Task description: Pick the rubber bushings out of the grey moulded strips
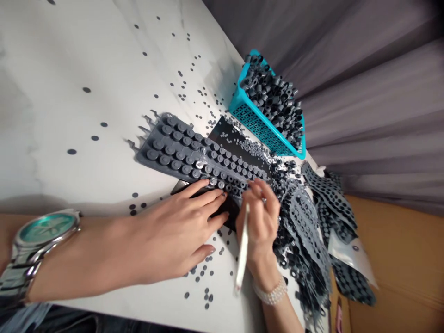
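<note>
Head view — left hand (182, 233) wears teal watch (45, 229) — markings blurred.

white marble tabletop (58, 60) | teal plastic basket (253, 121) — heaped dark rubber rings (274, 97) | grey curtain (374, 92) | cardboard box (398, 259)

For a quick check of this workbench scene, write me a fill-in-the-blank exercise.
The left hand wears a wristwatch with a ____ dial.
The right hand holds a thin stick coloured ____.
The bracelet on the right wrist is made of ____ beads.
The plastic basket is heaped with dark ____.

Answers: teal; white; pearl; rings
</note>
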`<action>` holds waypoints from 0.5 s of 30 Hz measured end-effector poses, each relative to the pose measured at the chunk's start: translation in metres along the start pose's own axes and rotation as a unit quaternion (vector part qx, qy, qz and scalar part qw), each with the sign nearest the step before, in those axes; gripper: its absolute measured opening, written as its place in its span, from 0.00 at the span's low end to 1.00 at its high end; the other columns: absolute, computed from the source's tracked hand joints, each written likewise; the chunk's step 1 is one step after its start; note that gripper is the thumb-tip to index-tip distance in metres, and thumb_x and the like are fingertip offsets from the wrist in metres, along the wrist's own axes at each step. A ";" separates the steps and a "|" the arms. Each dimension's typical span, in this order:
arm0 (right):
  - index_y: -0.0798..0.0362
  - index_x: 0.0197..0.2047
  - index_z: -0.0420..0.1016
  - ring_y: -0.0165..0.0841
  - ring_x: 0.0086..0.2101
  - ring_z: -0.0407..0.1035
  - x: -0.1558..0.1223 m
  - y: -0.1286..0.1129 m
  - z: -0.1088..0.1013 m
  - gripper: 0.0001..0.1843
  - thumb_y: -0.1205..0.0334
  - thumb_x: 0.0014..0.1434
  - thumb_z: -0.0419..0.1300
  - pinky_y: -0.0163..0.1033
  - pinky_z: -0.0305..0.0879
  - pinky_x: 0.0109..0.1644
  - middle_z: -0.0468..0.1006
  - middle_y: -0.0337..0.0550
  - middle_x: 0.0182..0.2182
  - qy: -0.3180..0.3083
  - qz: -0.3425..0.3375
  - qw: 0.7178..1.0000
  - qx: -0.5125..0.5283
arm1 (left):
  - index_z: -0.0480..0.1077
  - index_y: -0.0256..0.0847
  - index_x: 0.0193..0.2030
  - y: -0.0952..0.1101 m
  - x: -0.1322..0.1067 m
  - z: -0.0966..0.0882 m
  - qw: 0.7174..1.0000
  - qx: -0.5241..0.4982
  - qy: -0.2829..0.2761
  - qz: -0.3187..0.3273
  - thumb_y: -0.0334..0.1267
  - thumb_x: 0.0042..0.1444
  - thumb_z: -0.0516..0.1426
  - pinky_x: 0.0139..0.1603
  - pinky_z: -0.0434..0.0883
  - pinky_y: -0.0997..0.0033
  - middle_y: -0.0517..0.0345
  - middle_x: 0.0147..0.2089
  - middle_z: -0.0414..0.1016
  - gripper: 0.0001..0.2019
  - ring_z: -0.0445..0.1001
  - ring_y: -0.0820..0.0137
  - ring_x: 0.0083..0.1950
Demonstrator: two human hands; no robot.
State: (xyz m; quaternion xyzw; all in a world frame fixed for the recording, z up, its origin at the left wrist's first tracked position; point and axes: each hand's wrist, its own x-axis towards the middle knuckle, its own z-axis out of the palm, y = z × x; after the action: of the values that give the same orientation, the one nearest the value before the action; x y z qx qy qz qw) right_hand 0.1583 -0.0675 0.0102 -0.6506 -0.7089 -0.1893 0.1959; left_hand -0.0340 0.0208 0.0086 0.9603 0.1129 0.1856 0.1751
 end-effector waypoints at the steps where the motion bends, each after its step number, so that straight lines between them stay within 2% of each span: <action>1: 0.52 0.46 0.72 0.40 0.55 0.69 0.001 0.004 -0.002 0.12 0.74 0.62 0.55 0.45 0.73 0.54 0.75 0.51 0.51 0.012 0.023 1.000 -0.018 | 0.72 0.40 0.55 0.000 0.000 0.000 1.000 -0.001 0.002 -0.002 0.50 0.60 0.54 0.68 0.48 0.56 0.49 0.60 0.73 0.22 0.66 0.60 0.63; 5: 0.51 0.38 0.72 0.41 0.53 0.72 0.000 0.018 -0.015 0.04 0.67 0.63 0.56 0.46 0.73 0.52 0.76 0.50 0.52 0.014 0.161 0.986 -0.038 | 0.72 0.40 0.55 -0.001 0.000 0.001 1.000 -0.011 0.008 -0.002 0.49 0.62 0.53 0.68 0.48 0.57 0.49 0.60 0.73 0.21 0.66 0.61 0.64; 8: 0.51 0.36 0.71 0.44 0.57 0.69 -0.004 0.020 -0.026 0.04 0.62 0.63 0.58 0.51 0.71 0.54 0.79 0.48 0.49 0.000 0.277 0.957 0.086 | 0.74 0.41 0.52 -0.004 0.005 -0.003 0.999 -0.033 0.019 0.018 0.47 0.64 0.51 0.66 0.52 0.57 0.51 0.55 0.76 0.18 0.67 0.62 0.61; 10: 0.51 0.35 0.69 0.44 0.59 0.66 -0.007 0.018 -0.032 0.05 0.62 0.64 0.58 0.56 0.67 0.59 0.81 0.47 0.46 0.000 0.330 0.917 0.222 | 0.75 0.41 0.47 -0.007 0.010 -0.008 0.997 -0.062 0.026 0.030 0.42 0.65 0.50 0.61 0.57 0.59 0.54 0.49 0.78 0.14 0.70 0.65 0.56; 12: 0.50 0.34 0.67 0.44 0.59 0.67 -0.008 0.015 -0.037 0.06 0.63 0.65 0.56 0.58 0.63 0.62 0.82 0.46 0.44 -0.001 0.363 0.866 0.344 | 0.76 0.41 0.40 -0.010 0.016 -0.014 0.994 -0.096 0.041 0.019 0.36 0.65 0.50 0.54 0.62 0.63 0.56 0.41 0.78 0.12 0.71 0.67 0.48; 15: 0.50 0.35 0.66 0.44 0.56 0.70 -0.007 0.005 -0.043 0.06 0.65 0.67 0.53 0.58 0.65 0.61 0.81 0.44 0.43 -0.013 0.376 0.810 0.450 | 0.76 0.41 0.37 -0.014 0.023 -0.021 0.986 -0.139 0.084 -0.025 0.32 0.64 0.51 0.45 0.63 0.66 0.57 0.36 0.75 0.12 0.68 0.68 0.42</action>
State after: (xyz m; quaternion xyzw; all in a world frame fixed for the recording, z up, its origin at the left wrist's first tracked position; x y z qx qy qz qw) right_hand 0.1654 -0.0954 0.0435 -0.7079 -0.4167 0.2476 0.5137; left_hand -0.0238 0.0464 0.0286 0.9045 0.1242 0.2755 0.3009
